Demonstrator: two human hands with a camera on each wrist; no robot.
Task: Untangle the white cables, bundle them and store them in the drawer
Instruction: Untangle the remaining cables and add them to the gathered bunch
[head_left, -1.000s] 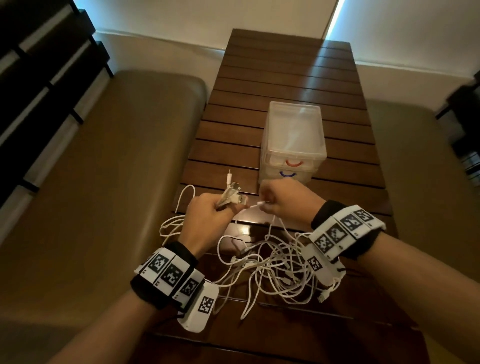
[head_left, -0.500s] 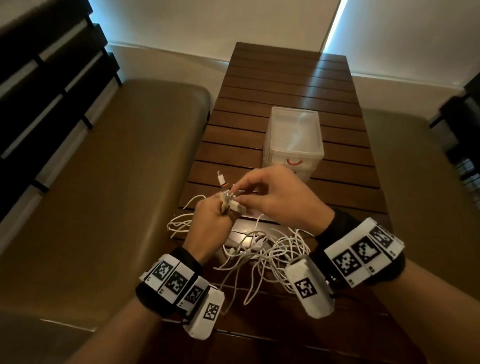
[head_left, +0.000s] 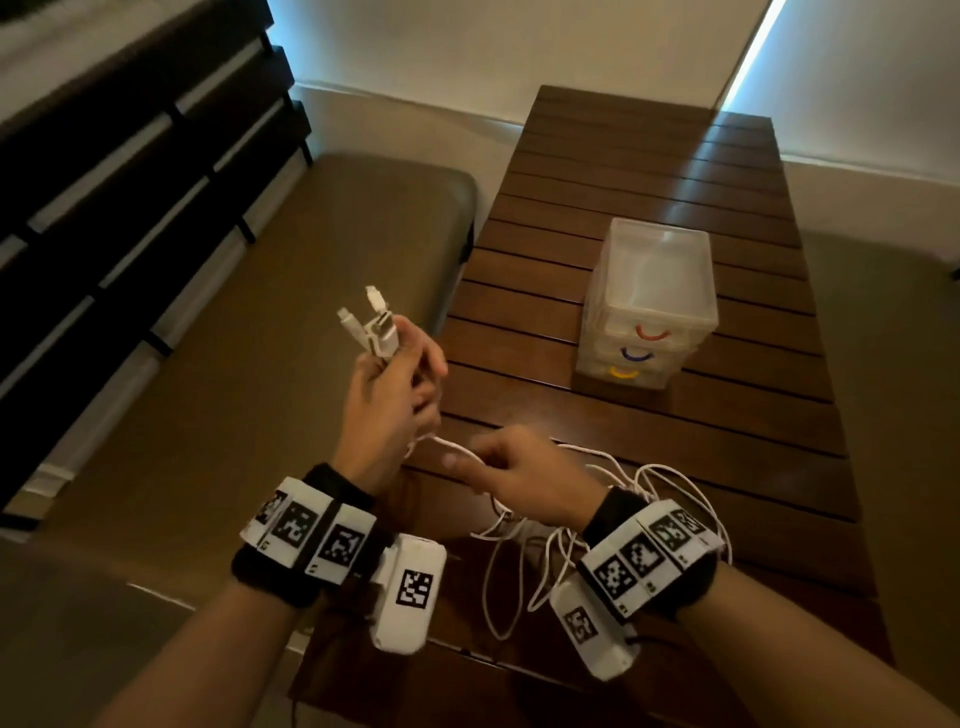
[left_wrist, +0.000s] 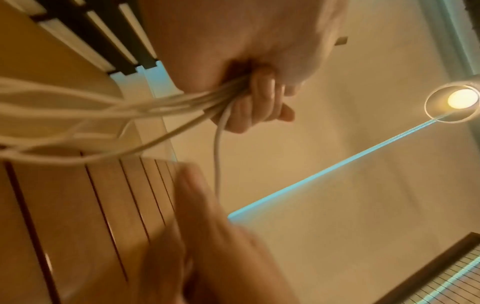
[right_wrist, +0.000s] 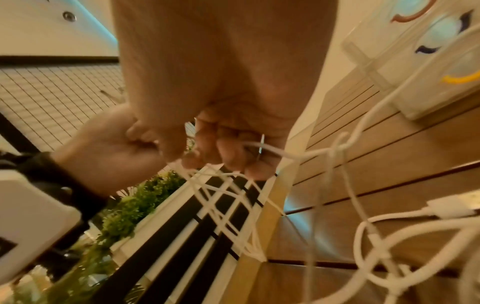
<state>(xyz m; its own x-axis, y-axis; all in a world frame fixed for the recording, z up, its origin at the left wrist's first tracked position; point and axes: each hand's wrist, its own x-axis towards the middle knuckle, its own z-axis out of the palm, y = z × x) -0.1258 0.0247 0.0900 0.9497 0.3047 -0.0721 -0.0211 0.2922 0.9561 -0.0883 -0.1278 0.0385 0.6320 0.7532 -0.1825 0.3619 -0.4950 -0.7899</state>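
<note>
My left hand (head_left: 400, 384) is raised off the table's left edge and grips several white cables just below their plugs (head_left: 371, 325), which stick up out of the fist. The left wrist view shows those strands (left_wrist: 182, 102) fanning out from the curled fingers. Lower and to the right, my right hand (head_left: 498, 467) pinches the cable strands (right_wrist: 270, 148) that run down from the left fist. The loose tangle of white cables (head_left: 649, 493) lies on the slatted wooden table (head_left: 649, 171) behind my right wrist. The clear drawer unit (head_left: 649, 306) stands further back, its drawers closed.
A padded bench (head_left: 260, 364) runs along the left of the table, with a dark slatted backrest (head_left: 130, 156) beyond it. Another seat (head_left: 893, 415) lies to the right. The drawer unit has red, blue and yellow handles.
My left hand has lifted the gathered plug ends up and to the left, off the table's edge. My right hand has left the plugs and dropped to the strands below.
</note>
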